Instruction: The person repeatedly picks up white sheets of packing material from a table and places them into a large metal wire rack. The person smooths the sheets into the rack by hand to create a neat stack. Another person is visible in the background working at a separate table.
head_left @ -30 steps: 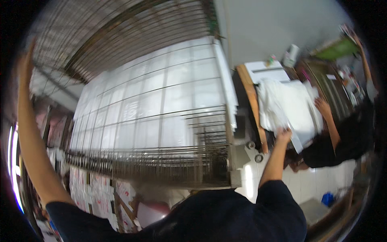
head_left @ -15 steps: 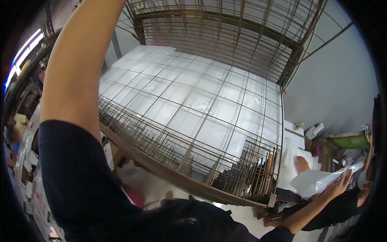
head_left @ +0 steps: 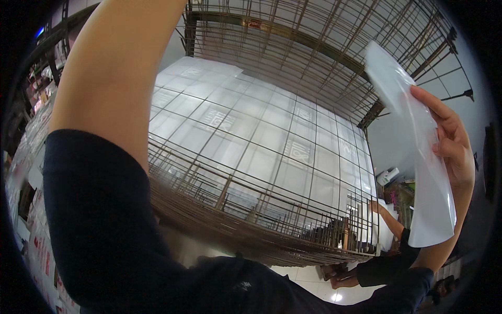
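Observation:
My right hand (head_left: 452,146) is raised at the right, its fingers closed around a white, translucent plastic sheet (head_left: 424,157). The sheet hangs upright and slightly curved, apart from the rack. Up past the top edge goes my left arm (head_left: 112,68); the hand at its end is out of view. In front of me is a metal wire drying rack (head_left: 225,227) with stacked wire shelves. Several white plastic sheets (head_left: 266,138) with pale printed marks lie flat, side by side, on one shelf. More wire shelves (head_left: 293,23) are tilted up above them.
At the lower right, beyond the rack's corner, a co-worker's arm (head_left: 391,221) reaches over a pile of white sheets (head_left: 385,238). A white bottle (head_left: 387,176) stands behind. Stacked goods in clear wrapping (head_left: 36,230) line the left side.
My right hand has lifted the plastic sheet from beside the co-worker up to the rack's upper right. The view has shifted, and my left arm stays raised.

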The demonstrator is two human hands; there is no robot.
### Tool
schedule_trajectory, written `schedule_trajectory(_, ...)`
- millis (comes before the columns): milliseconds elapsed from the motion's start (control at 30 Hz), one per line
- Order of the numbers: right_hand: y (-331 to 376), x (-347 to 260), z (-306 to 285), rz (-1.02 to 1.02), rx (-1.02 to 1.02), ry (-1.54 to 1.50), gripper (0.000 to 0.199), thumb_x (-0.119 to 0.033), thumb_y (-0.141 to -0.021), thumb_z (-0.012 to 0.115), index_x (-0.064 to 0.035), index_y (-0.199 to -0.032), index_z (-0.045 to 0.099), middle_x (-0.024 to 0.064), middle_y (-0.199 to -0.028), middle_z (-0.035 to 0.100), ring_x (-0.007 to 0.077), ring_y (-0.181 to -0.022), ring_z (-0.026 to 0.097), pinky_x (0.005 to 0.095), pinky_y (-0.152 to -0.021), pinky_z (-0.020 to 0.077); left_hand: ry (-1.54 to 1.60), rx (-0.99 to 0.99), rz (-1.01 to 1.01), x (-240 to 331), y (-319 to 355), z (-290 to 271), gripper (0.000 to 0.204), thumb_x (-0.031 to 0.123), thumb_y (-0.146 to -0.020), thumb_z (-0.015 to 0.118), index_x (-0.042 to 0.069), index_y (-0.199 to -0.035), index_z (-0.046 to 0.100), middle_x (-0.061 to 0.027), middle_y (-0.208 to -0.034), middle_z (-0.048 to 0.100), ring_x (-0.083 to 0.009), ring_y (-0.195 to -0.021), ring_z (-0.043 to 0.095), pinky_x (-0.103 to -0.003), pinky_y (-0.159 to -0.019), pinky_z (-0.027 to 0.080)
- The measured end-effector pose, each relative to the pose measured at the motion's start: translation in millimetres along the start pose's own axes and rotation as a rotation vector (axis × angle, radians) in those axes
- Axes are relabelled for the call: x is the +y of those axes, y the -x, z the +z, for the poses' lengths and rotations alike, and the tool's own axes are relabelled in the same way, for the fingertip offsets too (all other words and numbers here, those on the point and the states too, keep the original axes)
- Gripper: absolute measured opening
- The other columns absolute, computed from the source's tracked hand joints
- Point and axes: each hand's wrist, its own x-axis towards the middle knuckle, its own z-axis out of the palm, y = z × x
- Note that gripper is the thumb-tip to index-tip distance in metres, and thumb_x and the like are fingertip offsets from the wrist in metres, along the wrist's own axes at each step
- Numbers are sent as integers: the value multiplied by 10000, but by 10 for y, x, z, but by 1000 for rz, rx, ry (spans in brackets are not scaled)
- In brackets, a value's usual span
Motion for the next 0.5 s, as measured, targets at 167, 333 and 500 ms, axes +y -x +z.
schedule_trajectory(167,-781,-402,447,-251,-422,-69,857,-62,-496,563,25,-1335,414,253,-1299,466,297,-1132,559,397,-968,450,-152,-14,-50,-604,-204,319,1350,391,-565,848,288,-1435,-179,-139,-1525,-108,-425,-1383,42,-564,-1095,195)
schedule_trajectory(333,-1235,-733,423,-331,-496,-129,857,-8,-501,631,36,-1329,415,230,-1333,449,292,-1188,519,424,-966,439,-64,-40,0,-617,-204,284,1370,396,-557,851,265,-1431,-197,-153,-1520,-113,-428,-1382,33,-556,-1100,187)
schedule_trajectory(500,-1766,-603,511,-392,-546,-343,819,60,-506,549,51,-1316,422,244,-1328,444,276,-1127,566,404,-890,513,-44,-39,24,-713,-206,369,1377,416,-555,846,248,-1429,-205,-167,-1517,-116,-428,-1382,26,-548,-1107,169)
